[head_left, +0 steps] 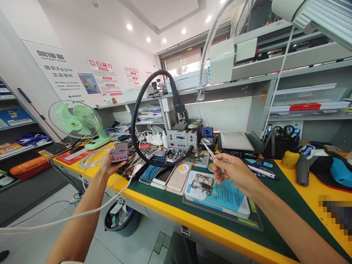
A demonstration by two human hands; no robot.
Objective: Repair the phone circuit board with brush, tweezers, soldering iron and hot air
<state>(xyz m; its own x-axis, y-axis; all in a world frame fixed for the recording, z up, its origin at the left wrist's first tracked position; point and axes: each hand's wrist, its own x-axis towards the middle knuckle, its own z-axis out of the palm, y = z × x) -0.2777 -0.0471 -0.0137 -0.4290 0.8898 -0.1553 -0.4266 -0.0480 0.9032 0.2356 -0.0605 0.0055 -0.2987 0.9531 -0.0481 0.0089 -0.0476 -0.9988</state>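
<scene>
My left hand (106,164) is closed around a smartphone (120,152) with its screen lit, at the left part of the bench. White tweezers (208,149) are gripped in my right hand (229,169), their tips pointing up and to the left. Below that hand a bare phone circuit board (202,184) lies on a blue and white box (229,201). The box rests on a dark perforated mat (258,222). Left of the box are a gold phone (177,179), a white-framed phone (164,176) and a blue phone panel (152,172).
A soldering or hot-air station (182,138) stands behind, its thick black hose (133,121) looping forward. A green fan (74,123) and coiled white cable (92,158) are at left. A hot plate (237,142) sits back right. A filled bin (123,225) stands under the yellow bench edge (176,216).
</scene>
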